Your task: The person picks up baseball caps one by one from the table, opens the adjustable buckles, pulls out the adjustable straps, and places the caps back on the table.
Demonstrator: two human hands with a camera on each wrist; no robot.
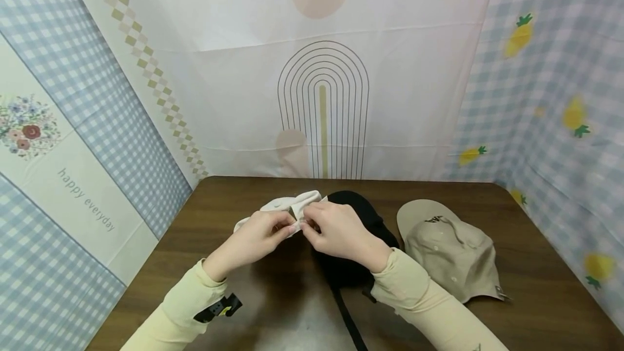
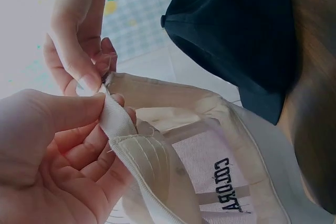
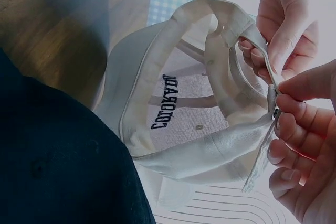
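A cream baseball cap [image 1: 278, 205] is held up by its back strap between both hands, over the black cap's left side in the head view. Dark lettering reading COLORA shows on its inner front panel [image 3: 176, 106]. My left hand [image 1: 258, 234] pinches the strap [image 2: 116, 119] between thumb and fingers. Right beside it, my right hand [image 1: 338, 232] pinches the strap near a small metal buckle [image 3: 275, 113], where a loose strap end [image 3: 257, 169] hangs down. Fingertips of the two hands nearly meet and partly hide the buckle.
A black cap [image 1: 353, 207] lies under the right hand, its dark strap [image 1: 348, 318] trailing toward the front. To the right rests a beige cap [image 1: 439, 248] with dark lettering. All are on a brown wooden table [image 1: 536, 286], with printed cloth hangings [image 1: 234, 96] behind and beside it.
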